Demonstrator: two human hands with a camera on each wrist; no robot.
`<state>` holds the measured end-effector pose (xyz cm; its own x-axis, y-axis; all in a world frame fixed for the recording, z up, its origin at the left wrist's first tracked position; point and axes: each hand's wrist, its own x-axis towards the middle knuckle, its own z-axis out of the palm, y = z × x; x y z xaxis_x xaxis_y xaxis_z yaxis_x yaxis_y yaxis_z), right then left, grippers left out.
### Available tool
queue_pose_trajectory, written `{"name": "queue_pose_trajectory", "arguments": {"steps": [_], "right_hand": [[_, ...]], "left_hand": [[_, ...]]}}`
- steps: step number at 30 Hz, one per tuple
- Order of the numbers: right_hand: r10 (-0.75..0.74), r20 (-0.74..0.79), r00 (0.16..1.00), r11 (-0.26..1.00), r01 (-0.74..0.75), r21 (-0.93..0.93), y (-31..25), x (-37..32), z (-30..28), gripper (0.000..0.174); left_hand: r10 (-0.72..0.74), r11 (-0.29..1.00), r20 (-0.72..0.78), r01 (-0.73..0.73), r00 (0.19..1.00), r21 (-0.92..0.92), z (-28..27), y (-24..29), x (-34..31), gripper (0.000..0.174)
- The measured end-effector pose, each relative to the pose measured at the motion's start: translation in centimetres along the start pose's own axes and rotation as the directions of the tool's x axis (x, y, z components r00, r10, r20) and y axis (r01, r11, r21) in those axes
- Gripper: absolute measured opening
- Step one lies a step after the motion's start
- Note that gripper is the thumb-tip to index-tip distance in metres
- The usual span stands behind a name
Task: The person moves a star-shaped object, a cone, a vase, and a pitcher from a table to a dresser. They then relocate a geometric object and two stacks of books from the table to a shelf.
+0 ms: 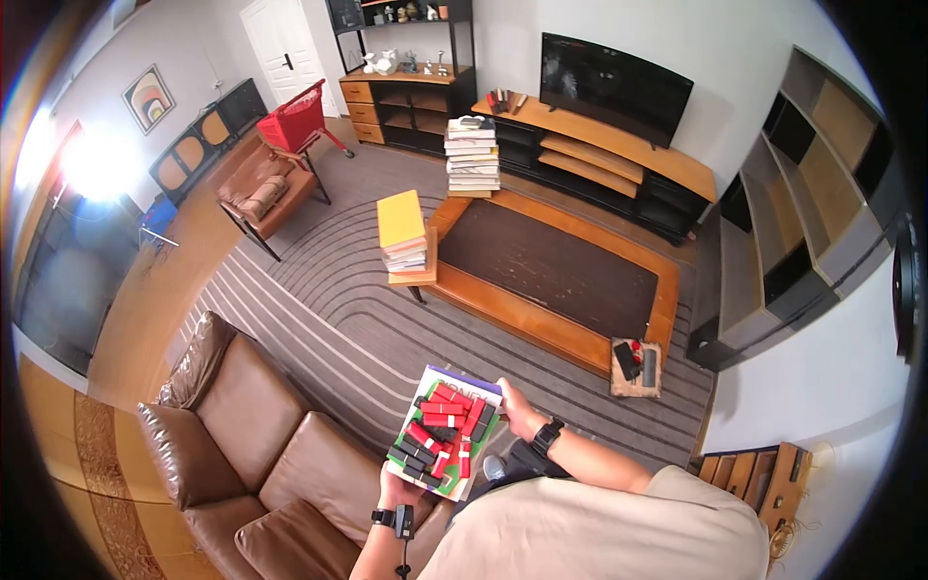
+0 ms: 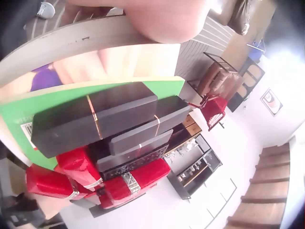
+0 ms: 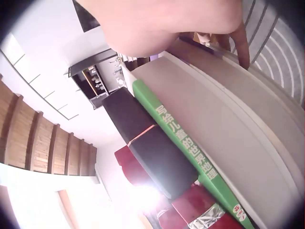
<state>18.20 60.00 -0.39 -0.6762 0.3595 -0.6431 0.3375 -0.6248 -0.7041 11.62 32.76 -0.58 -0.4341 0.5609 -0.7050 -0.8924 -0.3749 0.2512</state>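
A stack of books, with a green book (image 2: 164, 87) on top, lies across both hands, close in front of the body. Several red cases (image 1: 444, 420) and black cases (image 2: 95, 117) are heaped on its cover. My left hand (image 1: 398, 489) grips the near left edge of the stack; in the left wrist view the hand (image 2: 164, 19) lies against the books' side. On the right edge, my right hand (image 1: 522, 414) holds the stack, and in the right wrist view that hand (image 3: 176, 24) has its fingers reaching under the books. A black case (image 3: 150, 140) lies beside the green spine (image 3: 190, 152).
A low wooden table (image 1: 522, 314) stands ahead, with a yellow-topped book pile (image 1: 401, 220) at its left corner and a taller pile (image 1: 471, 155) behind. A small board (image 1: 635, 385) with dark items sits at its right corner. The brown sofa (image 1: 246, 396) is at left.
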Motion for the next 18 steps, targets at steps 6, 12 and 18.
{"name": "queue_pose_trajectory", "arguments": {"steps": [6, 12, 18], "right_hand": [[0.037, 0.051, 0.998, 0.998, -0.034, -0.057, 0.0, 8.1, 5.8, 0.037], [0.054, 0.026, 0.998, 0.995, -0.051, -0.090, -2.4, 12.8, 15.5, 0.039], [0.105, 0.052, 0.993, 0.984, -0.096, -0.151, -3.4, 19.4, 25.6, 0.041]], "left_hand": [[0.103, 0.995, -0.039, -0.103, 0.994, -0.013, -0.5, 6.5, 0.9, 0.035], [0.129, 0.992, -0.015, -0.129, 0.992, -0.014, -2.7, 15.9, 3.8, 0.039], [0.134, 0.990, -0.051, -0.136, 0.990, -0.031, -3.7, 25.4, 4.6, 0.040]]}}
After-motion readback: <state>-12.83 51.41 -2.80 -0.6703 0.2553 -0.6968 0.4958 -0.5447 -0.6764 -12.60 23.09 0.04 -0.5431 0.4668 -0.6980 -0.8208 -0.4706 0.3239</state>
